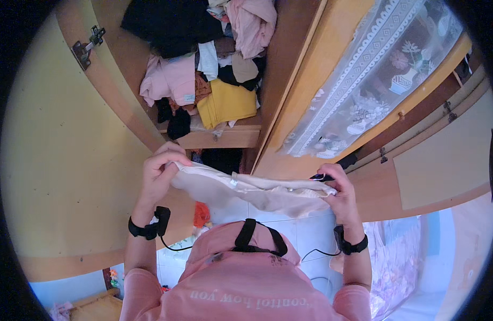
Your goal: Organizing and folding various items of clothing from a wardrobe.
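Note:
A pale beige garment (246, 194) hangs stretched between my hands in front of my chest. My left hand (162, 166) pinches its waistband-like top edge at the left end. At the other end, my right hand (340, 192) grips the garment's corner. A small white label and what looks like a button show along the edge; the lower part of the cloth is foreshortened, so its full shape is hidden. Ahead, a wardrobe shelf (246, 127) bears a folded yellow cloth (228, 105), a pink garment (172, 78) and a large black garment (174, 24).
An open wardrobe door (78, 160) with a metal hinge (86, 48) spans the left. Below the shelf sits a drawer front (220, 139). On the right, a wooden panel carries a patterned lace cover (358, 88), with another open door (435, 172) beyond. Red-orange cloth (201, 214) lies low near the left door.

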`<move>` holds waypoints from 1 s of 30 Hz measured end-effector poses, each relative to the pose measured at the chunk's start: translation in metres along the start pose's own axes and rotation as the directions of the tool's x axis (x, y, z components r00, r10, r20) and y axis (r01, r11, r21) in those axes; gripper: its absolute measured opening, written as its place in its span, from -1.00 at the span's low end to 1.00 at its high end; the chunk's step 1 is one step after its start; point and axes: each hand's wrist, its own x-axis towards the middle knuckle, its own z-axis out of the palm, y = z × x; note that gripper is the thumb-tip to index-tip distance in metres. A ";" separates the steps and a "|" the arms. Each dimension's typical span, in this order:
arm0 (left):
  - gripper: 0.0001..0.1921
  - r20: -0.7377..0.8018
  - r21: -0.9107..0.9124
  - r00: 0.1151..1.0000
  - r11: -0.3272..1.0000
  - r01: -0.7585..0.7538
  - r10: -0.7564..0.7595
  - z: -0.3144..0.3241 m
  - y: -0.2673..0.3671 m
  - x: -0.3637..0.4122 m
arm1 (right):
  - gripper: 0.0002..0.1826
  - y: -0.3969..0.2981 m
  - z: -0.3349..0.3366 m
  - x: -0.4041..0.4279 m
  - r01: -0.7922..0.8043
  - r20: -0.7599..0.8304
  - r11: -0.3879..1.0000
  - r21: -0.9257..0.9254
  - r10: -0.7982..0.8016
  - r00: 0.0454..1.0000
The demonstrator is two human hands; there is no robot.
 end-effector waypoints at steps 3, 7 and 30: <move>-0.73 -0.001 0.004 1.000 1.000 -0.008 0.008 0.001 0.001 0.000 | -0.66 -0.002 -0.001 -0.001 0.235 0.156 0.937 -0.260 -0.199 0.967; -0.74 0.009 -0.007 1.000 1.000 0.000 0.000 0.002 0.002 -0.001 | -0.68 -0.001 0.003 -0.001 0.303 0.191 0.851 -0.429 -0.242 0.951; -0.82 0.006 0.023 0.954 0.953 0.301 -0.301 0.040 -0.025 0.016 | -0.87 0.029 0.025 0.019 -0.234 -0.299 0.934 0.271 0.313 0.902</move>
